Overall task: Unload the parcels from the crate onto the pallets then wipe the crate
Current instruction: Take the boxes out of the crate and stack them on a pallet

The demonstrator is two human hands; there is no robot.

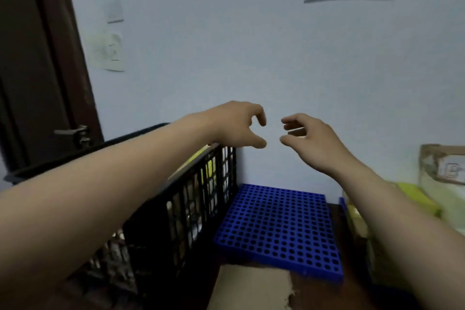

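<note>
- Head view, and both hands are up in the air at centre frame. The left hand and the right hand face each other, fingers loosely curled, gripping nothing.
- The black lattice crate sits at 7 o'clock under the left forearm. A yellow-green parcel peeks over its rim, and more shapes show through the mesh.
- The blue perforated pallet lies at 5 o'clock, just beside the crate on the dark bench, with nothing on it.
- At 4 o'clock a blue sliver looks like a second pallet's edge. It is loaded with another yellow-green parcel and a clear-wrapped parcel.
- The step in hand, I'd judge, is the reach back to the crate for the next parcel. To do it well:
  - Swing both hands to 7 o'clock.
  - Take the top parcel from both sides.
  - Lift it clear of the rim.
  - Set it flat on the bare pallet.
- The count:
  - two hands
  - one crate
  - one pallet in full, plus that sliver
  - two parcels out at least
  - the number still in the crate can't be told through the lattice
</note>
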